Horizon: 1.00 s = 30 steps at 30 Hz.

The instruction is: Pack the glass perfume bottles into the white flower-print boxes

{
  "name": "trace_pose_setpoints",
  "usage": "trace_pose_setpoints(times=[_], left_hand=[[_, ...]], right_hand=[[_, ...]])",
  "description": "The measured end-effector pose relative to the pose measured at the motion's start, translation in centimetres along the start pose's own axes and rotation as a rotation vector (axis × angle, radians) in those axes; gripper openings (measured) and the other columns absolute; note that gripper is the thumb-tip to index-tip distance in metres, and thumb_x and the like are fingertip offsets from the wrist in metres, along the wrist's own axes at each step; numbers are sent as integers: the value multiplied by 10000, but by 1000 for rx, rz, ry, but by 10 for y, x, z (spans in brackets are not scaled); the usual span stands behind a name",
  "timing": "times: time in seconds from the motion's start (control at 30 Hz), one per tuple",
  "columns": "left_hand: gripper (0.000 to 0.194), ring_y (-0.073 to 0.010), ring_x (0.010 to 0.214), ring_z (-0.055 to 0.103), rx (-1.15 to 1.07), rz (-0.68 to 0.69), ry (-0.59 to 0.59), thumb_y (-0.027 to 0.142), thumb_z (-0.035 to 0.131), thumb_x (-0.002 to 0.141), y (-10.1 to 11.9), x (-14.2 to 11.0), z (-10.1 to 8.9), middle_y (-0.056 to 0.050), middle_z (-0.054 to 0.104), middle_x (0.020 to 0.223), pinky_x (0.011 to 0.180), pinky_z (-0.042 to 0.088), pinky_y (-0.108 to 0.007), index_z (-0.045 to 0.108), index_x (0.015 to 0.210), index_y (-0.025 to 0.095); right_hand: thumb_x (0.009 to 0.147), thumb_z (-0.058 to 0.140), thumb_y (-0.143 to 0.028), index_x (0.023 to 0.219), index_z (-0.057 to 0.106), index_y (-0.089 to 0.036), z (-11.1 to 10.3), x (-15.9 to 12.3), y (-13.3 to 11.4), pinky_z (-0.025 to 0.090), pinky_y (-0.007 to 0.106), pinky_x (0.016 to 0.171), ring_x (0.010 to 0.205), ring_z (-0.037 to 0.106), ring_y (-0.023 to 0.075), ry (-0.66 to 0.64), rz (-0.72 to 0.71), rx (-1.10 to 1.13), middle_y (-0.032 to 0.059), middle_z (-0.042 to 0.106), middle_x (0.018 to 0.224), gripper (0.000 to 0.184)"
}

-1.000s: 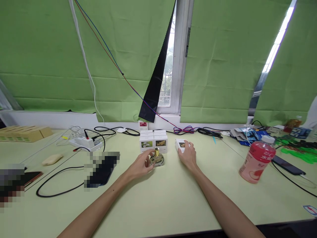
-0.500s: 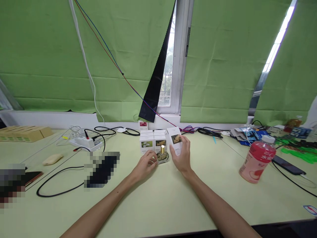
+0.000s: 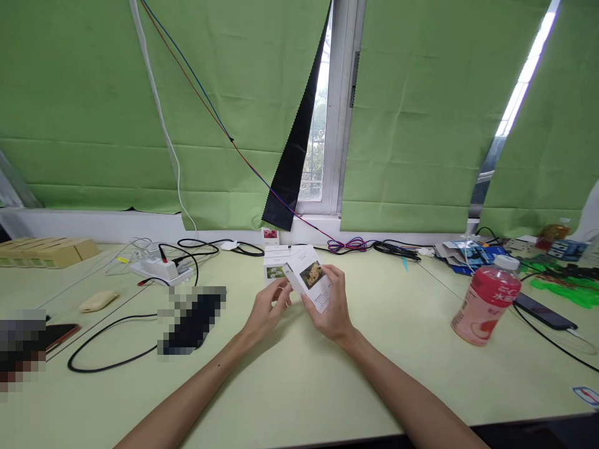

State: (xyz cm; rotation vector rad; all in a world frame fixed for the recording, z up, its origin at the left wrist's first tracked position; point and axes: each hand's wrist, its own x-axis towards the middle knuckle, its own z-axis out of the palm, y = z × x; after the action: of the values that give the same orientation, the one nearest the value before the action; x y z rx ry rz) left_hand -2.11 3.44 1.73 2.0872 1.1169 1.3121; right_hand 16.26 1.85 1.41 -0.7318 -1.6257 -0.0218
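My right hand (image 3: 334, 305) grips a small white box (image 3: 317, 279) with a yellow-flower picture, raised and tilted to the left in front of me. Close to the box's lower left side is my left hand (image 3: 268, 310), its fingers bent and apart, with nothing visible in them. Whether its fingertips touch the box I cannot tell. Behind the box stand several similar white boxes (image 3: 276, 257), partly covered by it. One shows a white-flower picture. The small glass bottle with the gold cap is out of sight, probably covered by the held box.
A pink drink bottle (image 3: 486, 302) stands on the right, beside a phone (image 3: 545, 312). On the left are a power strip (image 3: 161, 269), a pixelated dark object (image 3: 194, 321), a beige rounded item (image 3: 99, 301) and brown cartons (image 3: 49, 251). Cables (image 3: 397, 249) run along the back.
My right hand has brought the box leftward and tilted it in front of the other boxes. The glass bottle has gone out of view. My left hand has shifted slightly up and left.
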Motion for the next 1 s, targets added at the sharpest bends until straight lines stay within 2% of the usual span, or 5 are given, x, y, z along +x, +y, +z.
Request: trace_pose_setpoints(times=[0.1,0.37,0.57,0.77,1.0], left_hand=[[388,-153,608,621,-149,-20,91,476,362,1002,3,0,-4,-2,620,731,598,536,-291,511,1197,176],[377,-120,564,591,-163,-8,139,513,493,927,6,-3,-8,-21,628,912,474,519,-256,504,1130,195],[391,-163,753,655,-28,-7,177,436,642,844,14,-4,-6,-28,668,925,610,577,-265,516,1123,192],[351,-141,690,651,38,71,169,394,615,869,8,-5,-7,-15,670,899,599,575,-256,517,1140,194],[351,-166,760,680,132,114,140,382,566,900,3,-4,-11,-67,707,999,677,601,-296,550,1177,167]], right_hand=[[829,654,-266,1419,291,-236,2,-3,0,417,537,1085,1318,406,314,-55,-22,30,162,389,1349,693],[756,725,-225,1430,281,-239,9,-9,4,411,513,1103,1332,384,307,-210,-16,130,149,363,1356,807],[716,784,-242,1454,260,-243,12,-13,8,401,505,1118,1359,347,310,-272,1,147,151,331,1375,905],[720,827,-341,1477,224,-262,14,-14,13,465,507,1057,1358,351,319,-289,37,148,159,309,1388,971],[792,767,-286,1488,217,-274,15,-15,15,554,438,930,1249,470,290,-233,80,221,157,323,1383,887]])
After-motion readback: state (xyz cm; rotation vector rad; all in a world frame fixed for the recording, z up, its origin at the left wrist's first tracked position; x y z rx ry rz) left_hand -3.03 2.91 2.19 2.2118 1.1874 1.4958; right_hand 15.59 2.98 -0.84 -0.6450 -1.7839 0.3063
